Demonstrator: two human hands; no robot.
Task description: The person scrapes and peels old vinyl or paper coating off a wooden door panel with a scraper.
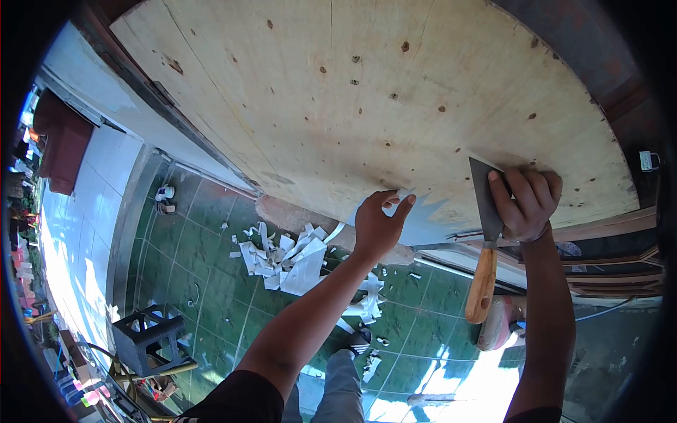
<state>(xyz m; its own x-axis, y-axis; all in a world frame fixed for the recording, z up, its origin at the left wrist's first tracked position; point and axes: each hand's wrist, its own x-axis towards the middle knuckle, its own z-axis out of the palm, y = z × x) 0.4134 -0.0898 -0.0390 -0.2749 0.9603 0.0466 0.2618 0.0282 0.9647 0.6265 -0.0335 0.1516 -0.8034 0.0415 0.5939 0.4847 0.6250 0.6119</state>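
The right hand [525, 204] has its grip closed around the blade end of one flat, grey metal putty knife [488, 227], its orange-brown wooden handle hanging down, against one large, pale, knotted plywood board [367, 127]. The left hand [375, 222] narrows its grip to a pinch, apparently on one small white scrap [404, 192]. For the jagged pale-blue patch [423, 211] at the board's lower edge, a shallow blade and slow, even pull would likely spare the wood. Beyond, white strips [303, 268], too tangled to count, litter the green tiled floor [218, 261].
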